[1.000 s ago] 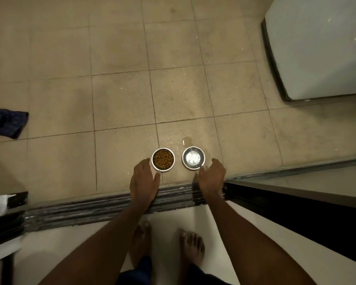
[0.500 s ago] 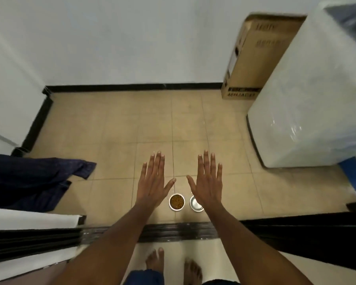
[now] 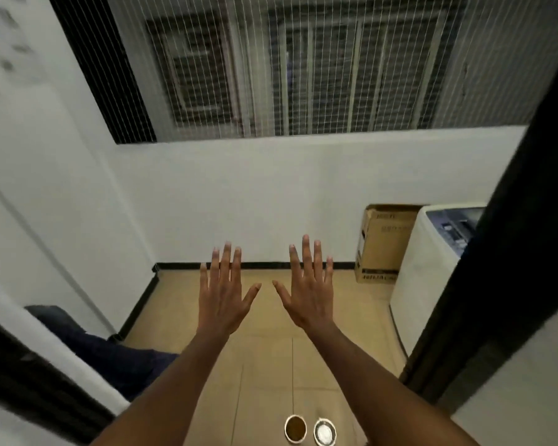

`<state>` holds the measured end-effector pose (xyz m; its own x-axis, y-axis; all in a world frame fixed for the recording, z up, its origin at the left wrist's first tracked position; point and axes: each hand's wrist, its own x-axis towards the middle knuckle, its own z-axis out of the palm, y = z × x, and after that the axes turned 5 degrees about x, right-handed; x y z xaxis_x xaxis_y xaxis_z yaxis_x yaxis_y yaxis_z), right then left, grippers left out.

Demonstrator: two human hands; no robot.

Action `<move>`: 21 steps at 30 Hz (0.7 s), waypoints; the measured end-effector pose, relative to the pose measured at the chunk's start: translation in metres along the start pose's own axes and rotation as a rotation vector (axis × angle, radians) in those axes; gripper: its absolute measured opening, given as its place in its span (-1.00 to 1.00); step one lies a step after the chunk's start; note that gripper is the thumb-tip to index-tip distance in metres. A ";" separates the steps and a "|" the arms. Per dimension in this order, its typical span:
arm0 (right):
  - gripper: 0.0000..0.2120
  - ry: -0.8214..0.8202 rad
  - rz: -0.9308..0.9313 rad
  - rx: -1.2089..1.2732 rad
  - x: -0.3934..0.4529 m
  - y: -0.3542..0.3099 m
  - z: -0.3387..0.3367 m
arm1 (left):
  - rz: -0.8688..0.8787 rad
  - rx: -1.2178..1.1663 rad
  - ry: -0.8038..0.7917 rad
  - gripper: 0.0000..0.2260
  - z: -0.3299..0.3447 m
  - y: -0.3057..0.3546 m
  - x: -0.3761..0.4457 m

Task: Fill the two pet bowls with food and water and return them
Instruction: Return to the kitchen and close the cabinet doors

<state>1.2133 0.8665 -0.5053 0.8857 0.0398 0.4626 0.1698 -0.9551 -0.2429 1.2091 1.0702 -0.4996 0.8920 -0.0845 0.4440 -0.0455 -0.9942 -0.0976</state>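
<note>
- The left hand is held out flat in the air, back toward the camera, its fingers straight and spread, holding nothing.
- The right hand is raised beside it in the same way, fingers straight and fanned apart, holding nothing; the two thumbs point toward each other with a gap between them.
- The food bowl stands on the tiled floor at the bottom edge of the view, filled with brown kibble, below and between the two forearms.
- The water bowl stands just to the right of the food bowl, close beside it; its inside looks pale and shiny. Whether the two rims touch cannot be told.
- Both hands are well apart from the food bowl, up in the air above the floor beyond it.
- A cardboard box stands against the white wall, far beyond the food bowl and to the right.
- A white washing machine stands just right of the cardboard box, nearer the camera.
- A dark blue cloth lies on the floor left of the food bowl.
- A netted window opening runs above the white wall.
- A dark door frame rises on the right side, nearer than the washing machine.
</note>
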 end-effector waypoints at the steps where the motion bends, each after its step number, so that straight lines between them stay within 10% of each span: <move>1: -0.10 0.036 -0.018 0.009 0.007 -0.008 -0.022 | -0.001 0.017 0.030 -0.14 -0.023 -0.005 0.004; 21: -0.13 0.547 -0.139 -0.022 -0.123 -0.032 -0.423 | 0.012 0.070 0.570 -0.13 -0.406 0.062 -0.116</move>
<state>0.9162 0.7677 -0.1934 0.5014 0.0129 0.8651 0.2541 -0.9580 -0.1330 0.9200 0.9913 -0.1952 0.5075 -0.1376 0.8506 -0.0065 -0.9877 -0.1559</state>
